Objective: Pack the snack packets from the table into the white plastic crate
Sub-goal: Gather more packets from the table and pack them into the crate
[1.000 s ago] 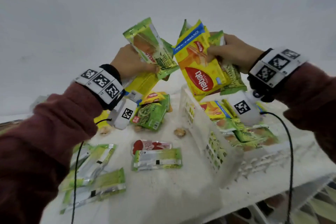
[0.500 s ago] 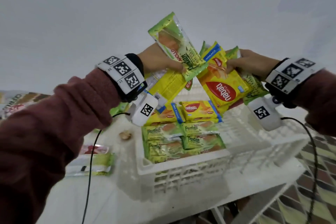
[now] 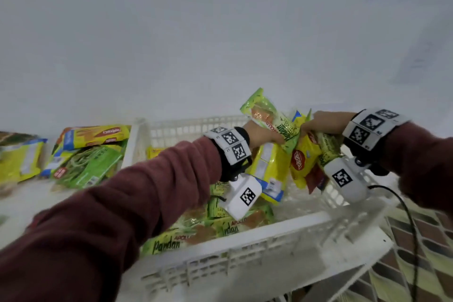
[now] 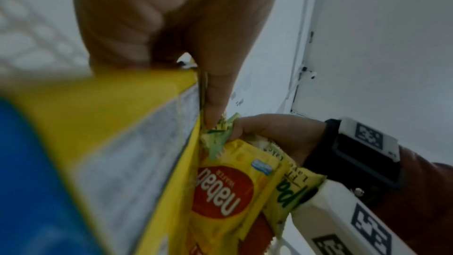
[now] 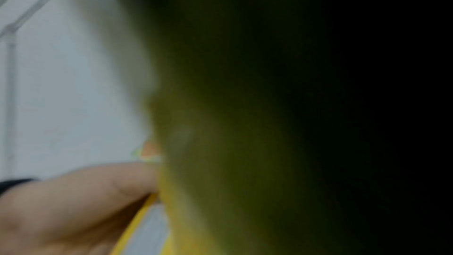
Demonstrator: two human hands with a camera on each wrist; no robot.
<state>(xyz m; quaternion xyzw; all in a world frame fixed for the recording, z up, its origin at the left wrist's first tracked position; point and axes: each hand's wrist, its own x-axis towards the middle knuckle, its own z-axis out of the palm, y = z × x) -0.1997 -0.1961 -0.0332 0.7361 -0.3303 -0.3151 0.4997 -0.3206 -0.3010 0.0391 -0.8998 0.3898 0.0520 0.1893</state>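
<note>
Snack packets still on the table (image 3: 29,201) at far left, among them a yellow wafer pack (image 3: 98,136) lying over a green pea-snack bag (image 3: 88,167), wait just outside the white plastic crate (image 3: 245,243), whose near half already holds a layer of green Pandan cake packets (image 3: 220,228).

Over the crate's far right portion, the left hand (image 3: 257,136) has its fingers curled round a bunch: a green Pandan packet (image 3: 267,117) jutting upward and a large yellow packet with a blue end (image 3: 269,171) hanging below. The left wrist view shows the thumb (image 4: 215,88) pinching the packet edges together.

Just beside it, the right hand (image 3: 323,122) grips its own cluster by the top edges: a yellow Nabati wafer packet (image 3: 304,159), a green Pandan cake packet (image 3: 328,152) and something red behind them that cannot be identified. The right wrist view is almost wholly blocked by a packet close to the lens.

The two bunches touch or overlap at the grip. The likely trouble: glossy wrappers held only by their crimped ends could slip out unevenly, or one hand's release could drag the other's packets, leaving them on end against the crate wall or tipping over the far rim instead of lying flat. The hanging yellow packet could also ruffle the packed layer below.
</note>
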